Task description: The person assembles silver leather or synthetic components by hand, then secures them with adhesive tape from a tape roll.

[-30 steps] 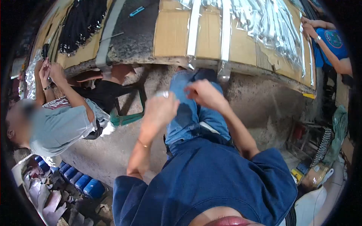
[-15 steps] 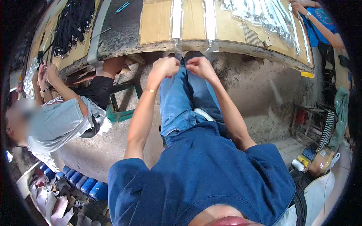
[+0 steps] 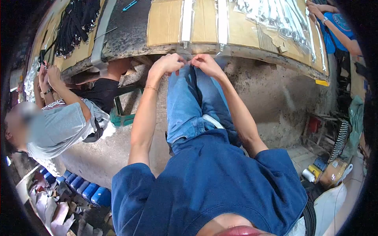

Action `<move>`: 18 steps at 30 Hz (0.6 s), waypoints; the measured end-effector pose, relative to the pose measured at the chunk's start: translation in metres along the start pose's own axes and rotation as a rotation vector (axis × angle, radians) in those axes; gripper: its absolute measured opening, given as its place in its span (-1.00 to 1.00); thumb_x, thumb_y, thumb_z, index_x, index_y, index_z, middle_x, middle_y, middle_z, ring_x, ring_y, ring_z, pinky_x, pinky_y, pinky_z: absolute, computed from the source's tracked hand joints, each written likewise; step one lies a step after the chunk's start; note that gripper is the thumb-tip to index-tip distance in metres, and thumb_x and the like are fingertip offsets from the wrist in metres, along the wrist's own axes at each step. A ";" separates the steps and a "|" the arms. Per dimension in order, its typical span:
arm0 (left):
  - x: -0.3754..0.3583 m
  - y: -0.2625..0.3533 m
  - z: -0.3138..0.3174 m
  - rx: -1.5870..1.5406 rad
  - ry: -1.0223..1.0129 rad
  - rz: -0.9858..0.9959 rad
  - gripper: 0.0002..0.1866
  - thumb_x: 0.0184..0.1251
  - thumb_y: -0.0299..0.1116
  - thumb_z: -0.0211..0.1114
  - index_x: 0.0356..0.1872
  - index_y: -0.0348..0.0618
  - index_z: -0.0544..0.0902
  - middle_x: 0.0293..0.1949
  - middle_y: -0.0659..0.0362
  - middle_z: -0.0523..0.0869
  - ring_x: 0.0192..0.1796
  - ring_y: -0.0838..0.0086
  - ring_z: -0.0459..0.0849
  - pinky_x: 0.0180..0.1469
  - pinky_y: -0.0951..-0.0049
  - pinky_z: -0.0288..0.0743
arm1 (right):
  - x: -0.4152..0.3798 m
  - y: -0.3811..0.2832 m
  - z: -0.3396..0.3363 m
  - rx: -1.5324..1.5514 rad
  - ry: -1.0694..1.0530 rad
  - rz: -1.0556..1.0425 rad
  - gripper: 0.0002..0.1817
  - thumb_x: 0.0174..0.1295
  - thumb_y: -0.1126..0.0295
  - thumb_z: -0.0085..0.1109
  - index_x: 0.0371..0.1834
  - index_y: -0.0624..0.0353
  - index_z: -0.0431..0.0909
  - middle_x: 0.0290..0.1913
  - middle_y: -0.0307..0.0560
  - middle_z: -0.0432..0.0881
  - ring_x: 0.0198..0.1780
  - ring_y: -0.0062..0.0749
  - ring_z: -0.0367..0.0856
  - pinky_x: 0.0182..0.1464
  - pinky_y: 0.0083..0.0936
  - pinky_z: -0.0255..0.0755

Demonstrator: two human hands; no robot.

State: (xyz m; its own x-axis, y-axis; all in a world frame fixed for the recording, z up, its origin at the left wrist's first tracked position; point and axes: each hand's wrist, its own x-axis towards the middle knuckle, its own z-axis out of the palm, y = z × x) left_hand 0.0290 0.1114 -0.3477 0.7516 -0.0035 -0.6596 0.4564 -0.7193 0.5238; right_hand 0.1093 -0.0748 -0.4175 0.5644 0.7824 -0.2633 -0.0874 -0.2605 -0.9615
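Observation:
Just below the front edge of the table, my left hand [image 3: 167,64] and my right hand [image 3: 208,65] come close together with bent, pinching fingertips. Whatever is between the fingers is too small or clear to make out. Right above them, a white strip in a clear plastic sleeve [image 3: 186,23] lies on the cardboard [image 3: 167,25], and the sleeve's end hangs over the table edge near my left hand. A second white strip in a clear sleeve [image 3: 223,23] lies parallel on the right, a small metal end showing at its bottom.
Many sleeved strips [image 3: 275,15] are piled at the right. Black straps [image 3: 76,27] lie at the left, a blue cutter [image 3: 129,6] at the back. A seated person in grey [image 3: 63,126] works at left; another in blue [image 3: 338,23] stands at right. Blue containers [image 3: 90,190] line the floor.
Both hands have moved up to the table edge, and the fingertips have come closer together. The table things stay in place apart from a slight camera shift.

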 end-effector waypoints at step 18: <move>-0.015 0.013 0.010 -0.219 -0.176 0.143 -0.34 0.21 -0.35 0.14 0.42 -0.05 0.34 -0.58 0.16 0.70 -0.62 0.56 0.60 -0.61 0.54 0.39 | -0.024 0.005 -0.013 0.112 -0.147 -0.003 -0.90 0.31 0.43 0.14 -0.28 0.24 0.57 -0.01 -0.11 0.68 0.02 -0.54 0.56 0.16 -0.56 0.38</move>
State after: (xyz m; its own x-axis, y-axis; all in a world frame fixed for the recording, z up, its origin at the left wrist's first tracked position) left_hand 0.0182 0.0953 -0.3364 0.7299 -0.2277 -0.6445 0.4585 -0.5362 0.7087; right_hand 0.1054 -0.1022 -0.4144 0.4397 0.8593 -0.2611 -0.1816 -0.1996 -0.9629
